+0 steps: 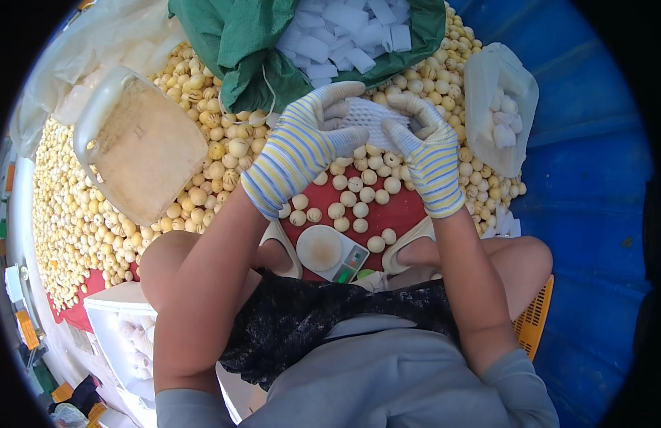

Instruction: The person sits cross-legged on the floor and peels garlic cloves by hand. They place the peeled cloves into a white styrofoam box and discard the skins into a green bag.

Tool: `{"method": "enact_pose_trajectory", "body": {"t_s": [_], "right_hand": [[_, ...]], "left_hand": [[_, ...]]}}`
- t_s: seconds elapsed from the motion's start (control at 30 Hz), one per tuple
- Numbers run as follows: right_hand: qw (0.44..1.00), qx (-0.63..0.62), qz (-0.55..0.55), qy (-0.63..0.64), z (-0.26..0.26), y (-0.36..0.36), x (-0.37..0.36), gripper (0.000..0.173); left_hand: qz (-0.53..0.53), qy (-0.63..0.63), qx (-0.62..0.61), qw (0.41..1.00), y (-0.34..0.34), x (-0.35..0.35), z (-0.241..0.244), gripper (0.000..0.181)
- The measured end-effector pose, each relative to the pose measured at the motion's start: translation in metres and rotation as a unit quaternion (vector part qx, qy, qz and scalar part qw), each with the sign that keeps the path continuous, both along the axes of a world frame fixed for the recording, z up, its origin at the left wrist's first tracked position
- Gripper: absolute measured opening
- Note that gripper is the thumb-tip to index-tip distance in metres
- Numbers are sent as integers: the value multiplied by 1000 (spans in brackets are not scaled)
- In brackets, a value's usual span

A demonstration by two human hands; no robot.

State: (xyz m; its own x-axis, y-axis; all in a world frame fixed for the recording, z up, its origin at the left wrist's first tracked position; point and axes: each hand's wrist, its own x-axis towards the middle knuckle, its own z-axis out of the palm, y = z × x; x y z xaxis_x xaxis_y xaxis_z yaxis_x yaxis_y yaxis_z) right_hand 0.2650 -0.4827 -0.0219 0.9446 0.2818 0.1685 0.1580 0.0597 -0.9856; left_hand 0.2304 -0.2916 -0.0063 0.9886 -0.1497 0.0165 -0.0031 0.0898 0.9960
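A white foam net sleeve (374, 122) is stretched between my two gloved hands, above the round pale-yellow fruits. My left hand (303, 147), in a striped knit glove, grips its left end between thumb and fingers. At the other end, my right hand (429, 155), gloved alike, has its fingers curled around the sleeve. Whether a fruit sits inside the sleeve cannot be made out. Below the hands, several loose fruits (361, 195) lie on a red cloth (402, 206). Just beyond them, a green woven sack (244, 48) gapes, filled with more white foam sleeves (341, 32).
A digital scale (322, 250) rests between my feet. Heaped fruits (218, 160) surround a tilted, stained plastic container (143, 150) on the left. A translucent tub (501, 112) with sleeved fruits leans at right, beside blue sheeting (582, 187). A white box (119, 315) holds wrapped fruits.
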Motion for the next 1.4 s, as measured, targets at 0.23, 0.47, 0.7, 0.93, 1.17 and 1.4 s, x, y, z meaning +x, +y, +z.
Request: {"method": "enact_pose_trajectory", "body": {"t_s": [0.23, 0.47, 0.7, 0.93, 1.17, 1.4], "right_hand": [[990, -22, 99, 96, -63, 10, -2, 31], [718, -629, 126, 271, -299, -123, -45, 43], [717, -629, 53, 294, -300, -115, -32, 45], [693, -678, 125, 209, -301, -85, -5, 65], [719, -609, 119, 314, -313, -94, -13, 59], [913, -222, 45, 339, -243, -73, 26, 53]], "left_hand": [[13, 90, 97, 991, 9, 3, -23, 48], [13, 22, 242, 970, -8, 8, -20, 40], [2, 45, 251, 967, -9, 3, -21, 38], [3, 111, 214, 971, -16, 14, -10, 38], [31, 95, 210, 973, -13, 20, -22, 40], [71, 46, 365, 927, 1, 27, -38, 44]]}}
